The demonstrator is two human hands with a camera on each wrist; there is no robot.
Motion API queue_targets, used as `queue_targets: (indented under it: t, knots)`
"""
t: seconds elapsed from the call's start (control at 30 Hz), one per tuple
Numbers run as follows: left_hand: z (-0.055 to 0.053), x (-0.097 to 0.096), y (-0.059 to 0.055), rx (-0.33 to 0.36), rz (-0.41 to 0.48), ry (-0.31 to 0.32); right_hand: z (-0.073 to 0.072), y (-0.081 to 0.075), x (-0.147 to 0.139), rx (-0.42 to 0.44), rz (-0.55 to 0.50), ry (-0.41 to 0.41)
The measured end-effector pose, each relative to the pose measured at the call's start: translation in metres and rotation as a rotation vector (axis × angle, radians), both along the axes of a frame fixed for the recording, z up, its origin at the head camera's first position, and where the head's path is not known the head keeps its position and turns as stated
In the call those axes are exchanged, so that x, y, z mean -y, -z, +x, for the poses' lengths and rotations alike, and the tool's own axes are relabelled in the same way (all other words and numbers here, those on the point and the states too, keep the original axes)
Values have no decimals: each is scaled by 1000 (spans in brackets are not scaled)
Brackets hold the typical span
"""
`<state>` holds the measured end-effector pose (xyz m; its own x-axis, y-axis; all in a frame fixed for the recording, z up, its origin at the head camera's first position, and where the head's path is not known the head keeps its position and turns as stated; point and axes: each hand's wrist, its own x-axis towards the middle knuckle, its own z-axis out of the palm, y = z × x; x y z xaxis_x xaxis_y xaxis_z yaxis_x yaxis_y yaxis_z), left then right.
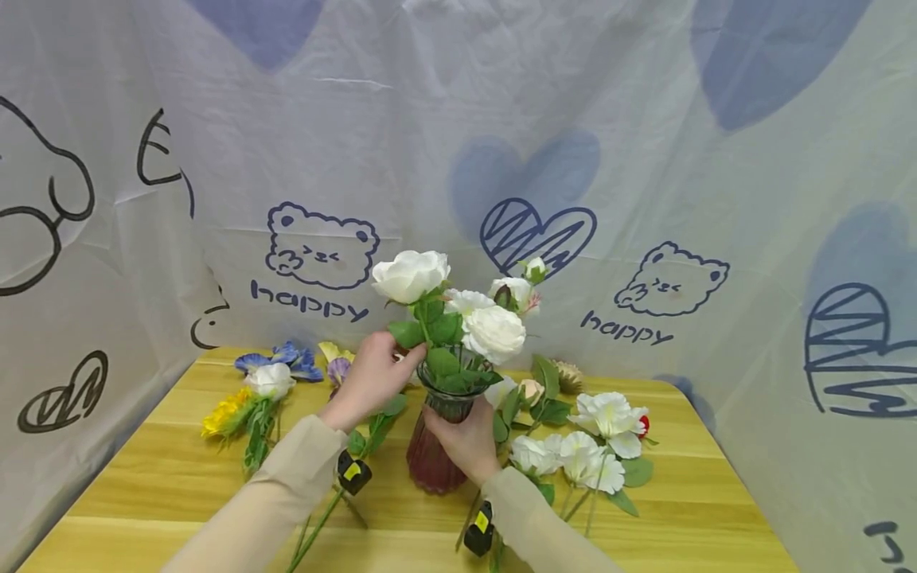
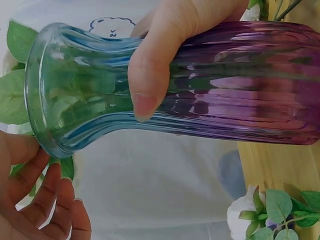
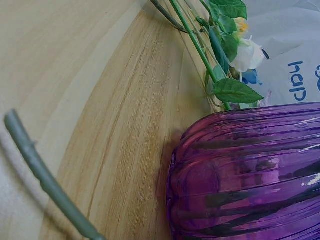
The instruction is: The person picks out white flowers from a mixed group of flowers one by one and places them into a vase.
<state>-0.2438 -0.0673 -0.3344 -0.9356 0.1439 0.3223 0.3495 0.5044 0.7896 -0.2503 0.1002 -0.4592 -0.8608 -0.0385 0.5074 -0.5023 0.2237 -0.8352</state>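
The purple vase (image 1: 438, 461) stood upright near the middle of the worktop (image 1: 136, 485), with white roses (image 1: 411, 276) and green leaves (image 1: 442, 362) rising from its mouth. The right hand (image 1: 466, 442) had a firm grip on the narrow neck, thumb laid across the ribs just under the blue-green flare. The left hand (image 1: 376, 374) was at the rim, fingers bent beside the leaves; foliage hid the fingertips, so I could not tell whether that grip had closed on a stem or how wide it stood. The vase looked like ribbed glass, so it was probably rigid, fairly weighty and brittle, and its glossy wall might have been slippery. The waist where the right hand sat seemed the best place to hold, since the flare above would check an upward slip. The roses seemed light, with springy stems and soft petals, better taken low on the stem than by the blooms. More white flowers (image 1: 607, 418) lay to the right, and a yellow flower (image 1: 225, 414) to the left.
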Motion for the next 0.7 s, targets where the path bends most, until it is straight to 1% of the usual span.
queue_targets:
  t: [0.13, 0.33, 0.43, 0.53, 0.7]
  knots:
    - [-5, 0, 2, 25, 5, -7, 0, 1, 0, 7, -14, -15]
    - [-15, -2, 6, 113, 46, 20, 1, 0, 0, 21, -5, -15]
    - [-18, -2, 8, 141, 74, 37, 1, 0, 0, 18, 1, -17]
    - [-19, -1, 11, 168, 100, 57, 1, 0, 0, 14, 1, -21]
    - [-15, 6, 16, 232, 141, 114, 1, 0, 0, 21, -8, -13]
